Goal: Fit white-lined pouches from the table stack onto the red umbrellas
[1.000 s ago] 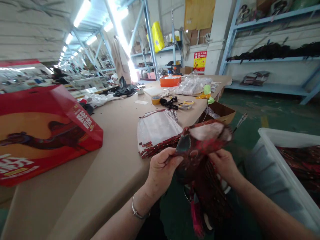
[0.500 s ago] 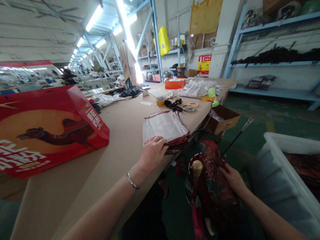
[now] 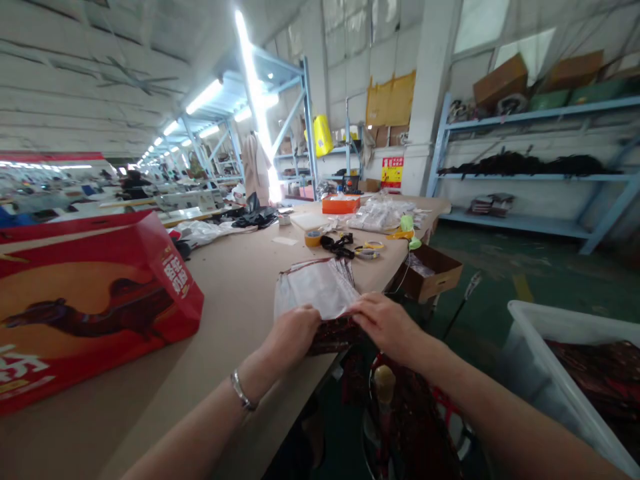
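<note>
A stack of cloth pieces (image 3: 316, 287), white on top with dark red edges, lies by the table's right edge. My left hand (image 3: 293, 333) has its fingers closed on the near left edge of the top piece, thumb mostly hidden. Pinched between the fingers of my right hand (image 3: 387, 325) is the near right corner of the same piece. That near edge looks slightly raised between both hands. Below my right forearm, beside the table, is dark red patterned cloth (image 3: 417, 420), next to a rounded wooden knob (image 3: 385, 384).
A large red bag (image 3: 100, 307) stands at the table's left. Beyond the stack are yellow tape (image 3: 313, 239), scissors (image 3: 369, 249), an orange box (image 3: 341, 204) and plastic bags (image 3: 383, 215). An open carton (image 3: 434, 273) and a white bin (image 3: 545, 373) holding dark red cloth are at right.
My right hand has left the patterned cloth beside the table and come up to the stack's near right corner. My left hand stays at the stack's near edge. The view has tilted upward.
</note>
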A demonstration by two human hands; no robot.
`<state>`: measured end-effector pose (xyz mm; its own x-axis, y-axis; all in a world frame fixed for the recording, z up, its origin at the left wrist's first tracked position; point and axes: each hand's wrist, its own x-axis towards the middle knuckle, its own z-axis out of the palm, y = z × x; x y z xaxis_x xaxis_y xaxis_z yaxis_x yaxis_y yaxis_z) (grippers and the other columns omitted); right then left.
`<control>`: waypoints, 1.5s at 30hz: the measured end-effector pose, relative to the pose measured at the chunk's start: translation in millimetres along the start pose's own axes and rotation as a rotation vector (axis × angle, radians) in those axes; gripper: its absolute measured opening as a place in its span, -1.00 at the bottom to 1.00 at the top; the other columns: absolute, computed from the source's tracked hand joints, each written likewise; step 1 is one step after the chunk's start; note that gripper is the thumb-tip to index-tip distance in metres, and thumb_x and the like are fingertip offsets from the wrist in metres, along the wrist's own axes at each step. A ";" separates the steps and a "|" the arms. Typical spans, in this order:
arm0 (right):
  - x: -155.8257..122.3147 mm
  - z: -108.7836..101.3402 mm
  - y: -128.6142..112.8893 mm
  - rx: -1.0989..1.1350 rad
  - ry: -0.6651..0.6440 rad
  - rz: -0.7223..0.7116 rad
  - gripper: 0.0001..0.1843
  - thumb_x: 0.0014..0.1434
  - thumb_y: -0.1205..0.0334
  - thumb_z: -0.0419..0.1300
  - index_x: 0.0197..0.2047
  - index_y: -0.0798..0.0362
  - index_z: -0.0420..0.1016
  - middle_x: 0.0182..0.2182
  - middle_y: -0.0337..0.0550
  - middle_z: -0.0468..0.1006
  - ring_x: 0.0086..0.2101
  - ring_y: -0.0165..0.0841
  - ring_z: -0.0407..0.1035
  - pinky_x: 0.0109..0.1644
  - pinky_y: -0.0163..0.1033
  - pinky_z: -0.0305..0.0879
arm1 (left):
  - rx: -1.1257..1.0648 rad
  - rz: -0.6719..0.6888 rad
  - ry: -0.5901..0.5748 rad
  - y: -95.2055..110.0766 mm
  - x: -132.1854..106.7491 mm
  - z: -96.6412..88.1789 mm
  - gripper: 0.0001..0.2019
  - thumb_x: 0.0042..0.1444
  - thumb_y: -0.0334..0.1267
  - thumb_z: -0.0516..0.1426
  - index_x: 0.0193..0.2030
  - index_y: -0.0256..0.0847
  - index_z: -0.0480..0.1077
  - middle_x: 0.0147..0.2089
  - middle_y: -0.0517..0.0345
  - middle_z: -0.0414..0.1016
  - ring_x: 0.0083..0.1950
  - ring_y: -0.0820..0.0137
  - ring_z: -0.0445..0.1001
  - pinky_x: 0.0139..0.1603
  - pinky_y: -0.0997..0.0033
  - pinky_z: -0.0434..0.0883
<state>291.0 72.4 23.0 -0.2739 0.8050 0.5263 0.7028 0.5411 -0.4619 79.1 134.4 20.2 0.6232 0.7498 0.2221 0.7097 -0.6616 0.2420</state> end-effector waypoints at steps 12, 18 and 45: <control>59.3 35.5 -18.1 -0.355 -0.376 -0.102 -0.67 0.25 0.24 -0.04 -0.30 0.11 0.55 -0.36 -0.03 0.59 -0.35 -0.33 0.43 -0.30 -0.29 0.20 | -0.438 -0.188 0.180 -9.4 -7.2 -14.2 -0.91 -0.17 -0.36 0.11 -0.62 -0.19 0.36 -0.59 0.26 0.35 -0.48 0.42 0.29 -0.42 0.48 0.17; 61.1 39.9 -16.5 -0.192 -0.419 0.063 -0.71 0.15 0.19 0.06 -0.20 0.06 0.58 -0.31 -0.09 0.61 -0.29 -0.36 0.45 -0.25 -0.34 0.22 | -0.548 -0.283 0.107 -13.2 -8.5 -9.1 -0.87 -0.14 -0.28 0.04 -0.64 -0.21 0.24 -0.66 0.34 0.14 -0.55 0.48 0.13 -0.47 0.49 0.10; 42.1 7.7 -20.5 -0.522 -0.138 0.350 -0.66 0.14 0.39 -0.05 -0.02 0.07 0.36 -0.20 0.03 0.54 -0.20 -0.20 0.45 -0.15 -0.18 0.26 | -0.027 -0.281 0.273 9.7 -40.8 -25.6 -0.88 -0.03 -0.42 0.01 -0.38 -0.18 0.35 -0.33 0.09 0.43 -0.35 0.33 0.43 -0.34 0.38 0.26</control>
<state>260.1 97.2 49.1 -0.0283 0.9551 0.2949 0.9835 0.0793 -0.1625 52.2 97.2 37.6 0.2927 0.8748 0.3861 0.8291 -0.4333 0.3534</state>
